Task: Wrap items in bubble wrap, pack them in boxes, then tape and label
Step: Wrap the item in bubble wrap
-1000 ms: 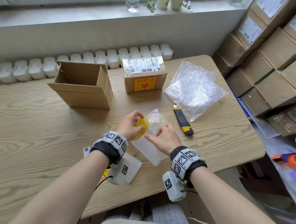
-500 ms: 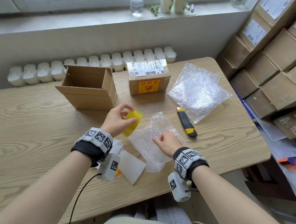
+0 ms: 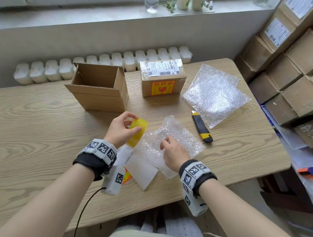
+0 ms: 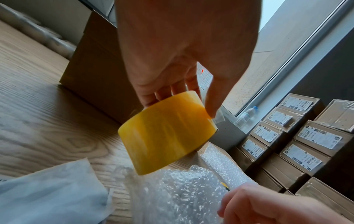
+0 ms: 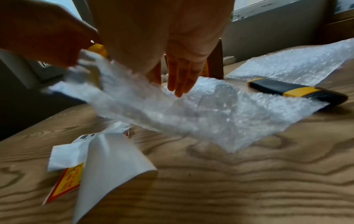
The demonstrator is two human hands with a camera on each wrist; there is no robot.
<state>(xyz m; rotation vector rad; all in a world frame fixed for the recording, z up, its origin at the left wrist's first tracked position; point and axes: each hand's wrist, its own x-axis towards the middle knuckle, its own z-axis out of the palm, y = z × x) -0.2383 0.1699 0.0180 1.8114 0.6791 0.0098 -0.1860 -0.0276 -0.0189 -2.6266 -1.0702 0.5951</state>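
My left hand grips a yellow tape roll, tilted and held above the table left of a crumpled bubble wrap sheet. The left wrist view shows fingers and thumb clamped on the roll over the wrap. My right hand lies on the sheet's near left part and pinches its edge, which is lifted in the right wrist view; three fingers point down over it. An open cardboard box stands behind the left hand. I cannot tell whether anything lies inside the wrap.
A sealed, labelled box stands at the back. Spare bubble wrap sheets lie at the right, a yellow-black utility knife beside them. Paper labels lie near the front edge. Stacked cartons fill the right side.
My left hand lifted the tape roll off the bubble wrap and moved it left. The wrap has spread open on the table, and my right hand now pinches its near edge.
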